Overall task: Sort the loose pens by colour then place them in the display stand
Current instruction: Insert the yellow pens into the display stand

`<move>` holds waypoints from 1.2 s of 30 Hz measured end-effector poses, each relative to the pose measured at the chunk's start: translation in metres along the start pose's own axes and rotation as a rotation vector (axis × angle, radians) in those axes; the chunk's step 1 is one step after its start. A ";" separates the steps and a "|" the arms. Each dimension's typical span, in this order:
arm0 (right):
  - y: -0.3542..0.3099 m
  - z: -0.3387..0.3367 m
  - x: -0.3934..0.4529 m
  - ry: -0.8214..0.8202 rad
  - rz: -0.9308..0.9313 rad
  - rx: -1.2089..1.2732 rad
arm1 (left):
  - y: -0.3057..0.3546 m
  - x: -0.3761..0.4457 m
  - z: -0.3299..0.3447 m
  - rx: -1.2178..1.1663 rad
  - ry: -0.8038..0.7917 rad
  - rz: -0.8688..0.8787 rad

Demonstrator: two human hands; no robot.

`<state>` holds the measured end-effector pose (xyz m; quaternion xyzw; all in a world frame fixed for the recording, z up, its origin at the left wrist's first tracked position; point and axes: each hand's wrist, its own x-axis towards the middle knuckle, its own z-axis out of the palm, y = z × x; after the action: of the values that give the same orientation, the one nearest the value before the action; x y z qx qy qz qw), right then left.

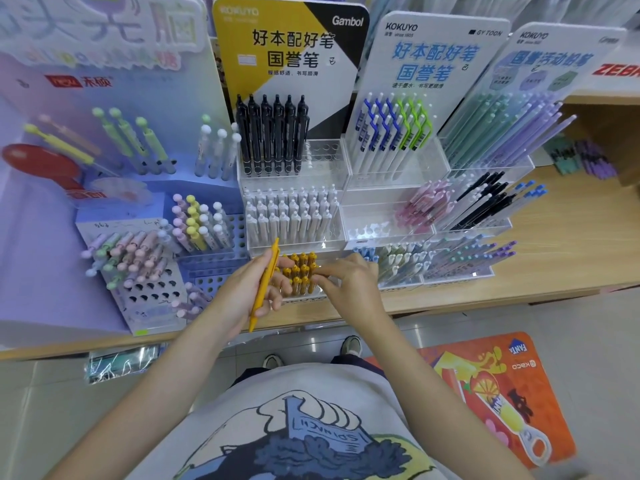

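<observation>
My left hand is shut on a loose yellow pen, held upright in front of the display stand. My right hand pinches one of the yellow pens standing in the stand's clear front tier. White pens fill the tier behind, and black pens stand in the top tier under the yellow Kokuyo sign. The front tier's holes under my hands are hidden.
A purple stand with pastel pens sits at left. Clear stands with blue, green, pink and black pens sit at right. All rest on a wooden shelf. An orange floor mat lies below.
</observation>
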<state>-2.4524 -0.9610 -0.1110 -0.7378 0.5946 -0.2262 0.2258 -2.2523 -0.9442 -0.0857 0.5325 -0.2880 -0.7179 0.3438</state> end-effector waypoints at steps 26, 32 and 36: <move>-0.026 -0.069 0.005 -0.222 0.371 1.014 | 0.024 0.004 0.045 0.334 -0.119 0.096; -0.021 -0.063 -0.004 -0.199 0.343 1.071 | 0.027 -0.001 0.047 0.359 -0.089 0.128; -0.010 -0.080 -0.009 0.049 0.315 0.977 | 0.023 -0.001 0.033 0.878 0.039 0.411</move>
<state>-2.4947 -0.9556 -0.0420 -0.4421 0.5283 -0.4581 0.5618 -2.2797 -0.9554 -0.0586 0.5728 -0.6564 -0.4356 0.2266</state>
